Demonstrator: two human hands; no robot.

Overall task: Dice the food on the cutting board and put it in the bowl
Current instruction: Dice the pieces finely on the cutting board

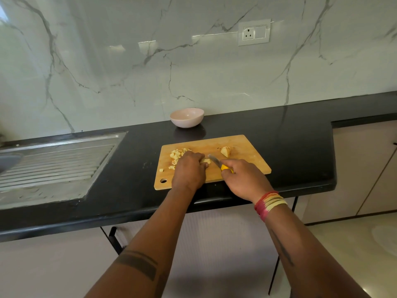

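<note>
A wooden cutting board (245, 151) lies on the black counter. Pale diced pieces (176, 154) are heaped at its left. My left hand (189, 168) holds a pale piece of food (205, 161) down on the board, fingers curled over it. My right hand (245, 179) grips a yellow-handled knife (217, 161) whose blade points at that piece. An uncut wedge (225, 151) with a reddish skin sits further back on the board. The pink bowl (187, 117) stands empty behind the board, near the wall.
A steel sink drainboard (53, 164) is set into the counter (300, 147) at the left. The marble wall carries a socket (254, 32). The counter's front edge runs just under my wrists, with cabinets below and at the right.
</note>
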